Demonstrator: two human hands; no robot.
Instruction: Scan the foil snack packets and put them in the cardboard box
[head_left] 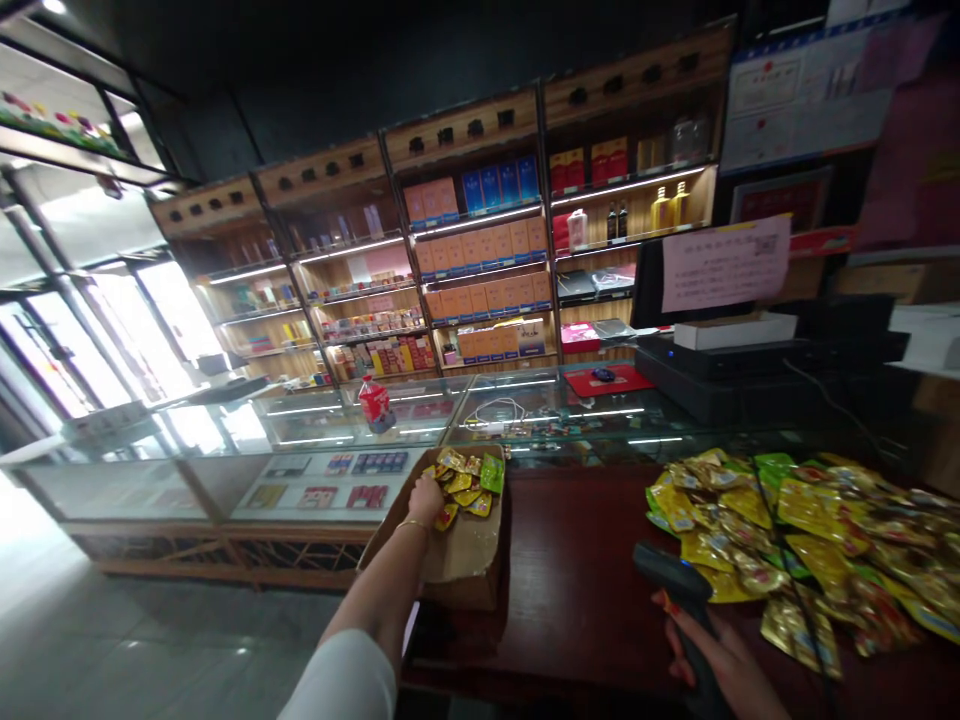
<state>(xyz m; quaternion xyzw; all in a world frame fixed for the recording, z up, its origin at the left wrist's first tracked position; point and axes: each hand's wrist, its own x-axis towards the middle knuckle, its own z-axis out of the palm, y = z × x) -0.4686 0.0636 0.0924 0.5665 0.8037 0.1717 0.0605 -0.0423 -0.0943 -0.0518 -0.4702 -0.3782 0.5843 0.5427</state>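
Care with both hands at once seems the key here. The left hand (427, 498) reaches into an open cardboard box (459, 575) at the left edge of a dark red-brown surface (574, 560); its fingers curl down among small packets (466, 492), though whether they grip one cannot be told. A light touch would serve best, I judge: taking a packet by its flat margin rather than squeezing its filled middle, with the wrist clear of the box's side. The right hand (709, 650), near the surface's front edge, has its fingers wrapped around the handle of a dark handheld scanner (675, 580), head pointing up and left. A firm but easy hold, with the head clear of the packets, would suit it, as would watching the dark cord (780, 540) that crosses the heap (735, 510) beside it. The boxed packets gather toward the box's far edge, leaving bare cardboard at its near end. They are glossy, crumpled and mostly yellow, with one bright green near the far right corner. The larger heap, gold, yellow and green with reddish printing, spreads along the surface's right side, its packets overlapping at all angles.
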